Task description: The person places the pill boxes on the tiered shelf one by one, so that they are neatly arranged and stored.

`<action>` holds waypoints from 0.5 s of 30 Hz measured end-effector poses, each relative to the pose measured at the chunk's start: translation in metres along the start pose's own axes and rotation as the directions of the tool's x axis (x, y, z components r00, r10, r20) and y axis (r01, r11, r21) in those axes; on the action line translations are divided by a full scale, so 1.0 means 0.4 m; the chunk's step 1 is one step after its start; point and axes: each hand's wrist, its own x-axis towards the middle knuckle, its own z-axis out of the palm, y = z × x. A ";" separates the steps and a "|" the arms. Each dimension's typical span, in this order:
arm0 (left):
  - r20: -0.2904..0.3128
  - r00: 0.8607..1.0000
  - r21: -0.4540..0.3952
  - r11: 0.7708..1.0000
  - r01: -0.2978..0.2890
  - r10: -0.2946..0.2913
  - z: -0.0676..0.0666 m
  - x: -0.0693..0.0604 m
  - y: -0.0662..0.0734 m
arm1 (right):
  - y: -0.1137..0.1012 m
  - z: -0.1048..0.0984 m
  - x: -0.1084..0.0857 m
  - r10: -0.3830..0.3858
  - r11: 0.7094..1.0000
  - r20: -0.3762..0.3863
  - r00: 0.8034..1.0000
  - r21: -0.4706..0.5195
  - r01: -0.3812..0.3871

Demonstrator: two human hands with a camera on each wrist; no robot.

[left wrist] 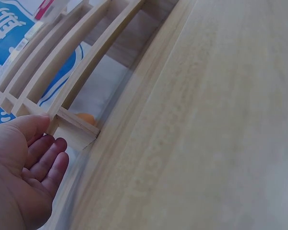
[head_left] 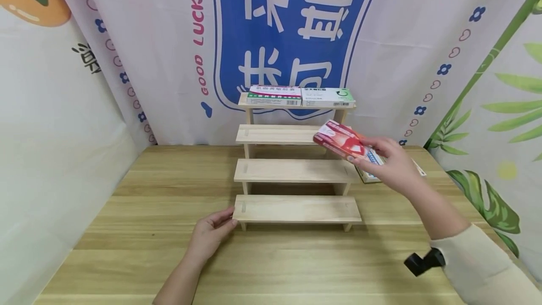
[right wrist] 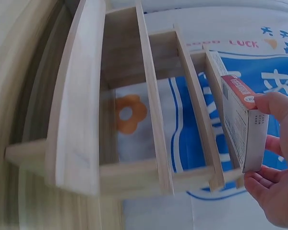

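A stepped wooden rack (head_left: 292, 208) with several tiers stands on the table. My right hand (head_left: 391, 164) holds a red and white medicine box (head_left: 340, 140) by its right end, thumb on one side and fingers on the other. The box is in the air over the right end of the second tier from the top. In the right wrist view, its white side and barcode face the rack. My left hand (head_left: 211, 232) grips the left end of the lowest tier, thumb and fingertips at the board's corner (left wrist: 53, 120).
On the top tier two medicine boxes lie side by side, one green and white (head_left: 274, 95), one white (head_left: 328, 97). More flat boxes (head_left: 370, 177) lie on the table right of the rack, partly behind my right hand. A printed curtain (head_left: 169, 60) hangs close behind.
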 end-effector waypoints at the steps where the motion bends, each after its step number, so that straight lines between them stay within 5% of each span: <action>1: -0.001 1.000 0.000 1.000 0.000 0.000 0.000 0.000 0.000 | -0.014 0.008 0.012 0.004 1.000 0.020 1.000 0.001 -0.004; 7: 0.011 1.000 -0.018 1.000 -0.003 0.003 0.000 -0.001 -0.002 | -0.074 0.073 0.079 -0.032 0.999 0.096 0.995 0.043 0.028; 15: 0.005 1.000 -0.023 1.000 -0.012 0.012 0.001 0.000 -0.003 | -0.154 0.142 0.144 -0.119 0.992 0.102 0.988 0.061 0.113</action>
